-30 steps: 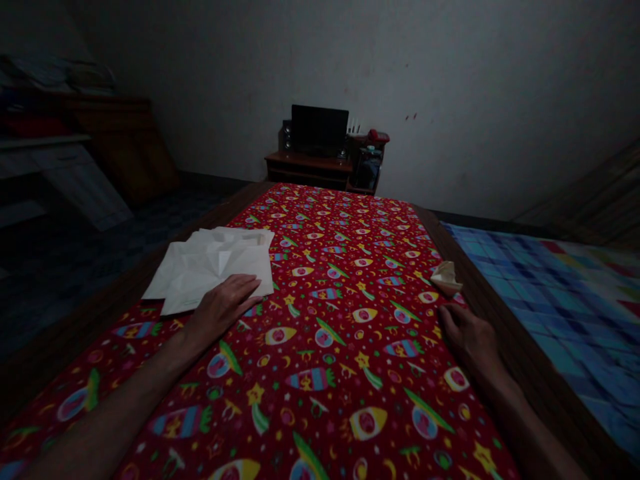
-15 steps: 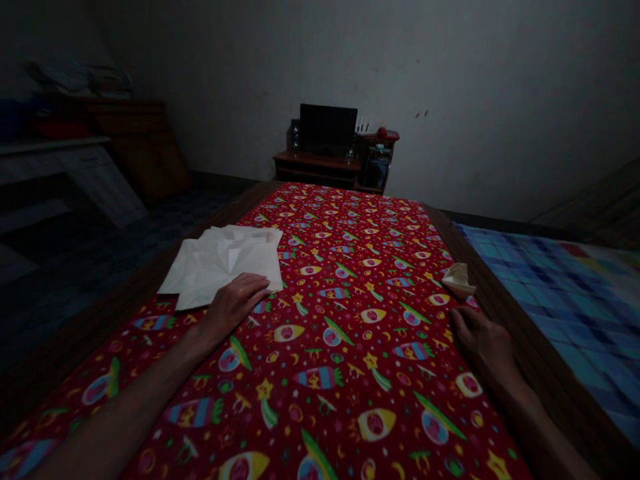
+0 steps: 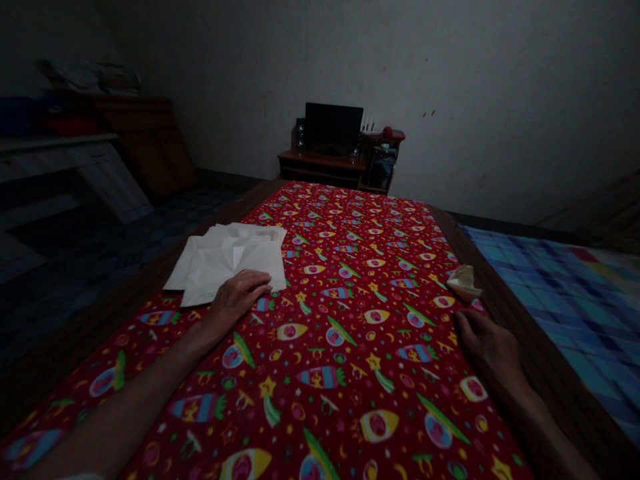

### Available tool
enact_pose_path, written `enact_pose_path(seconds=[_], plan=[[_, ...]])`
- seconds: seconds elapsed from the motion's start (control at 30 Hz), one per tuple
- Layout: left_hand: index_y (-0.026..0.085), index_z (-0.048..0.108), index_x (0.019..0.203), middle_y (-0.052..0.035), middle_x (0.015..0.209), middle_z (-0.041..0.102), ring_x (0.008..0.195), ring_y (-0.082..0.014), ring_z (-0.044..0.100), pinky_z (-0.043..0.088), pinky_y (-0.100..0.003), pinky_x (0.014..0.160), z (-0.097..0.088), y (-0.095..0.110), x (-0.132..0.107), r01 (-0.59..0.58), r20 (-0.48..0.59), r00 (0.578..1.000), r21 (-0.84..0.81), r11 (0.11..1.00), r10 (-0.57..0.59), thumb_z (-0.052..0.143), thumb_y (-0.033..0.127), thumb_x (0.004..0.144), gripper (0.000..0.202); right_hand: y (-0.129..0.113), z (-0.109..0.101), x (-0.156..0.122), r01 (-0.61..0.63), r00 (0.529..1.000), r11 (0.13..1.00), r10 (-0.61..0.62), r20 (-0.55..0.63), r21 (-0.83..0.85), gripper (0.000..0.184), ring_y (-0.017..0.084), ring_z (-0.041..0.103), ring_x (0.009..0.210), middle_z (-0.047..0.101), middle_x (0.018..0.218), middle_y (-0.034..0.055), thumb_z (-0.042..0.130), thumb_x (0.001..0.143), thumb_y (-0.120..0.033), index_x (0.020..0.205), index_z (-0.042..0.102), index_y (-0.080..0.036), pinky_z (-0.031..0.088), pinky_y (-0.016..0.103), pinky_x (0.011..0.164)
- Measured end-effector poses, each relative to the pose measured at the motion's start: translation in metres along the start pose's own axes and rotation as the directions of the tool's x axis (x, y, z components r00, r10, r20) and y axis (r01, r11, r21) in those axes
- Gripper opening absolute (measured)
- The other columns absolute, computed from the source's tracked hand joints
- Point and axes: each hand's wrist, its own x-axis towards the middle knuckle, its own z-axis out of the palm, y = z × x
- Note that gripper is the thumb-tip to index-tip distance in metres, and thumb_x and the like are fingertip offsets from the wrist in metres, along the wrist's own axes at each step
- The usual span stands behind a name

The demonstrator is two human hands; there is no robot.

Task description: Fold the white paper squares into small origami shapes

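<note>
My left hand [image 3: 235, 300] lies flat, palm down, with its fingers stretched onto the near corner of a stack of creased white paper sheets [image 3: 227, 261]. The sheets lie on a red cloth with a rocket and star print [image 3: 350, 300] that covers the table. My right hand [image 3: 487, 343] rests on the cloth near the right edge, fingers loosely curled and holding nothing that I can see. Just beyond it sits a small folded cream paper piece [image 3: 464, 283], apart from the fingers.
The room is dim. A dark wooden table rim [image 3: 525, 347] runs along the right side, with a blue checked mat [image 3: 560, 287] beyond it. Against the far wall stands a low stand with a dark monitor [image 3: 334, 128]. Cabinets [image 3: 135, 143] are at the left.
The view has shifted slightly, so everything sits a little further right in the picture. Both hands stay where they were on the cloth and paper.
</note>
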Motion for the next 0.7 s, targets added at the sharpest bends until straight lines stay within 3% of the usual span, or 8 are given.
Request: enact_pose_path(seconds=[0.27, 0.43, 0.6, 0.7], plan=[[0.024, 0.065, 0.108, -0.0060, 0.119, 0.062, 0.108, -0.0225, 0.056, 0.048, -0.036, 0.089, 0.001, 0.008, -0.001, -0.043, 0.045, 0.998, 0.129, 0.991, 0.038, 0.050, 0.057, 0.083, 0.044, -0.003, -0.003, 0.000, -0.017, 1.000, 1.000, 0.017, -0.016, -0.013, 0.038, 0.024, 0.065, 0.066, 0.071, 0.078, 0.0103, 0.043, 0.083, -0.046, 0.089, 0.069, -0.019, 0.043, 0.029, 0.057], [0.021, 0.064, 0.108, -0.0075, 0.115, 0.064, 0.105, -0.0225, 0.055, 0.047, -0.036, 0.088, 0.004, 0.006, 0.000, -0.090, 0.033, 0.996, 0.200, 0.976, 0.085, 0.042, 0.050, 0.090, 0.041, -0.002, -0.002, 0.001, -0.012, 1.000, 1.000, 0.012, -0.006, -0.016, 0.039, 0.024, 0.065, 0.068, 0.071, 0.081, 0.0107, 0.043, 0.083, -0.046, 0.091, 0.069, -0.019, 0.044, 0.029, 0.059], [0.022, 0.061, 0.112, -0.0075, 0.119, 0.061, 0.106, -0.0259, 0.052, 0.045, -0.038, 0.087, -0.001, 0.021, 0.005, -0.175, 0.140, 0.981, 0.335, 0.926, 0.134, 0.043, 0.049, 0.090, 0.039, -0.004, -0.002, 0.002, -0.037, 0.999, 0.999, 0.037, -0.012, -0.011, 0.042, 0.024, 0.065, 0.067, 0.071, 0.078, 0.0107, 0.041, 0.083, -0.047, 0.091, 0.070, -0.018, 0.044, 0.030, 0.058], [0.022, 0.061, 0.108, -0.0090, 0.111, 0.063, 0.103, -0.0267, 0.053, 0.046, -0.036, 0.080, -0.003, 0.032, 0.009, -0.186, 0.201, 0.973, 0.402, 0.897, 0.111, 0.041, 0.043, 0.092, 0.034, -0.005, -0.002, 0.001, -0.030, 0.999, 1.000, 0.030, -0.013, -0.010, 0.041, 0.024, 0.065, 0.067, 0.071, 0.078, 0.0102, 0.041, 0.083, -0.046, 0.090, 0.070, -0.018, 0.044, 0.029, 0.059]])
